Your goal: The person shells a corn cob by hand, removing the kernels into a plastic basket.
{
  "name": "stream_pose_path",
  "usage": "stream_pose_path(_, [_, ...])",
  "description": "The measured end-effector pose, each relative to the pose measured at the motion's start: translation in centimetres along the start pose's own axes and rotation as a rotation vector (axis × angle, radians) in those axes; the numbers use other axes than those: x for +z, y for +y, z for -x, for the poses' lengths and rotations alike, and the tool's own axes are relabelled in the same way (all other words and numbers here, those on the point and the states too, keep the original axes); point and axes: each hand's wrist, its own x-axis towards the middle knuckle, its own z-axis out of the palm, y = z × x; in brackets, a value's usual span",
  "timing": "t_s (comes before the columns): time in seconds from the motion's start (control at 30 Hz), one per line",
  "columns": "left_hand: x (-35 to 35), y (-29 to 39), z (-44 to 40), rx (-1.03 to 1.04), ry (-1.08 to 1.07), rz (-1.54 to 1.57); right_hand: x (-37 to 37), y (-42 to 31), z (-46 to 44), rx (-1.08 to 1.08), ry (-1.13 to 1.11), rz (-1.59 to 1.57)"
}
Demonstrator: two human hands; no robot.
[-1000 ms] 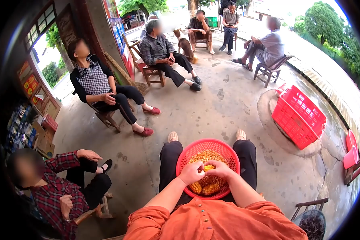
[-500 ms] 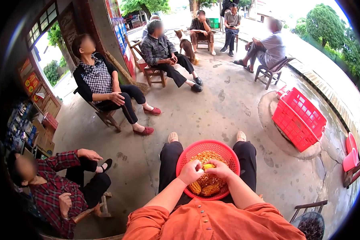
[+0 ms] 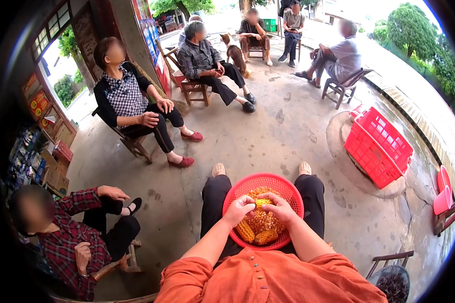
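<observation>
Centrally, low in the frame, a red perforated basket (image 3: 289, 188) holds loose kernels (image 3: 266, 220) and corn cobs (image 3: 245, 231); above these, the left hand (image 3: 239, 209) and right hand (image 3: 280, 208), fingers curled in, grip a yellow cob (image 3: 262, 203) between them (a red crate (image 3: 376, 149) sits at right).

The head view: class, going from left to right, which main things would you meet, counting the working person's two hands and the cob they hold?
Red plaid shirt, red shoes, left hand, held corn cob, right hand, red crate, pink bucket.
</observation>
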Motion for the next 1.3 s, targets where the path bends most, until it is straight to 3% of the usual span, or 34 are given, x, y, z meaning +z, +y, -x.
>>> stream_pose_path(0.4, [0.3,-1.1,-0.2,0.237,0.088,-0.1,-0.4,0.3,-0.3,0.12,0.041,-0.27])
stream_pose_path(0.67, [0.6,0.5,0.3,0.057,-0.007,0.042,-0.3,0.3,-0.4,0.008,0.049,-0.222])
stream_pose_path(1.3, [0.4,-0.4,-0.1,0.031,0.011,-0.022,-0.3,0.2,-0.2,-0.006,-0.034,0.0])
